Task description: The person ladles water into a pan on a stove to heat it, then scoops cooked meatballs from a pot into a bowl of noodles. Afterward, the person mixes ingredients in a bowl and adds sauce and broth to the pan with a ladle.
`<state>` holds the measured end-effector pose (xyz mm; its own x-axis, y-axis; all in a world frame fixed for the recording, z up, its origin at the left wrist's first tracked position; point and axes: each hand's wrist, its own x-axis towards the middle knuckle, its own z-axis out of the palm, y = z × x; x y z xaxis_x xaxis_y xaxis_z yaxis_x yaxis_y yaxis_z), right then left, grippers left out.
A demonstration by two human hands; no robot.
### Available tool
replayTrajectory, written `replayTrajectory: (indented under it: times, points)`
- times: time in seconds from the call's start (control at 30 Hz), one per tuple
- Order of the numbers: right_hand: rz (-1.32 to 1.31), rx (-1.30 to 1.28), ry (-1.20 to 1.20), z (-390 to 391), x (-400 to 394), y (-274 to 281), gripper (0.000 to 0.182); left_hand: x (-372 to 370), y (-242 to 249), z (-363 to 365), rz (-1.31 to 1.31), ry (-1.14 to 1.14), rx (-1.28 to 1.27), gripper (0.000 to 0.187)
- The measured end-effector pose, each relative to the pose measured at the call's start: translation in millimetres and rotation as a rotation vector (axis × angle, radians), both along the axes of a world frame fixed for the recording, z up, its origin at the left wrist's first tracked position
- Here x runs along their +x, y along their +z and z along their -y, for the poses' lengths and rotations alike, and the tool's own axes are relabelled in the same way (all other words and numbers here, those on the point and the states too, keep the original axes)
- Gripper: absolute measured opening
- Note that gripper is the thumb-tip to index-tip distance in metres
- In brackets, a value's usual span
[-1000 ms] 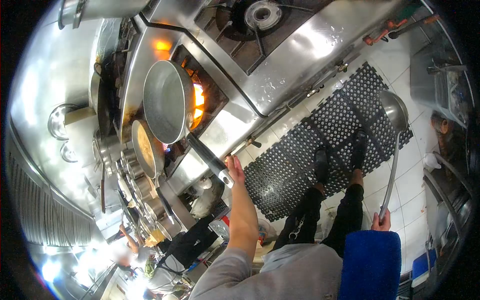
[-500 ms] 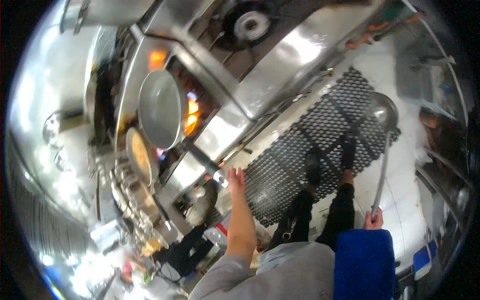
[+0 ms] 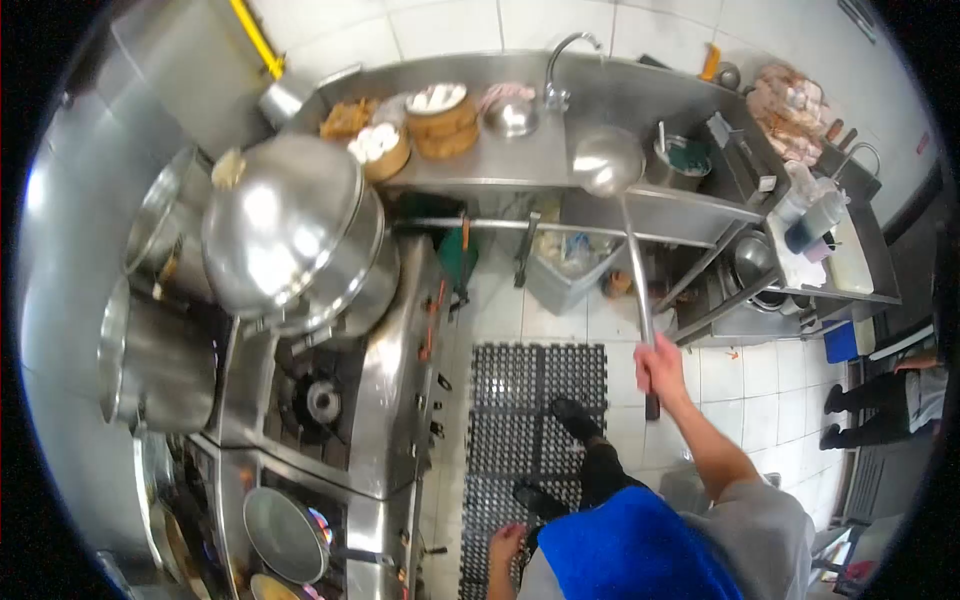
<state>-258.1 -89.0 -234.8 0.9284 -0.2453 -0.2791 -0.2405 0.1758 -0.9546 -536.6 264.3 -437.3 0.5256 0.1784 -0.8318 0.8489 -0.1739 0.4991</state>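
Note:
My right hand (image 3: 662, 368) is wrapped round the handle of a long metal ladle (image 3: 608, 163), whose round bowl reaches out over the sink counter (image 3: 470, 160) near the faucet (image 3: 558, 80). Low in the view, my left hand (image 3: 508, 541) hangs beside the stove with its fingers bent; whether it holds anything is too small to tell. Left of that hand, a grey pan (image 3: 284, 535) with a dark handle sits over a lit burner. A blue cloth (image 3: 640, 545) lies across my front.
A large domed steamer (image 3: 290, 230) stands on the stove, behind an unlit burner (image 3: 322, 402). Bamboo baskets (image 3: 443, 130) and a metal pot (image 3: 682, 160) line the counter. Below are a grey bin (image 3: 570, 275) and a black mat (image 3: 505, 420). Another person (image 3: 895, 395) stands at the right.
The view has turned from the burning stove toward the sink. My right hand has raised the ladle from near the floor to counter height. My left hand has moved away from the pan's handle.

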Motion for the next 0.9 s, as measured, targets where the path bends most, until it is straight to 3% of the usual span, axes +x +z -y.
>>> replayTrajectory:
  times: [0.07, 0.1, 0.17, 0.23, 0.33, 0.6, 0.67, 0.77, 0.8, 0.9]
  points:
    - [0.108, -0.028, -0.118, 32, 80, 19, 0.004, 14, 7, -13, -0.013, 0.055, 0.016, 0.041]
    - [0.142, -0.08, -0.095, 53, 116, 32, 0.008, 15, 6, -19, -0.022, 0.086, 0.019, 0.04]
    - [0.078, -0.739, -0.094, 109, 189, 30, 0.033, 5, -26, -27, -0.043, 0.182, 0.212, 0.033]
    - [0.262, -1.164, -0.219, 161, 241, -5, 0.05, 14, -22, -20, -0.089, 0.248, 0.234, 0.031]
    - [0.107, -0.992, -0.102, 183, 253, 23, 0.058, 33, -15, 5, -0.117, 0.323, 0.172, 0.029]
    - [0.193, -0.912, -0.058, 226, 245, 15, 0.055, 111, -14, 47, 0.052, 0.36, 0.095, 0.023]
    - [0.274, -0.959, -0.076, 238, 247, 7, 0.054, 143, -24, 47, 0.177, 0.258, 0.165, 0.023]
    - [0.183, -0.86, -0.033, 234, 241, 29, 0.054, 203, -37, 43, 0.341, 0.074, 0.185, 0.024]
    - [0.354, -0.922, -0.08, 239, 243, 13, 0.054, 231, -37, 45, 0.351, 0.05, 0.13, 0.025]
    - [0.209, -0.866, -0.073, 231, 239, 22, 0.054, 353, 39, 90, 0.439, -0.029, -0.024, 0.026]
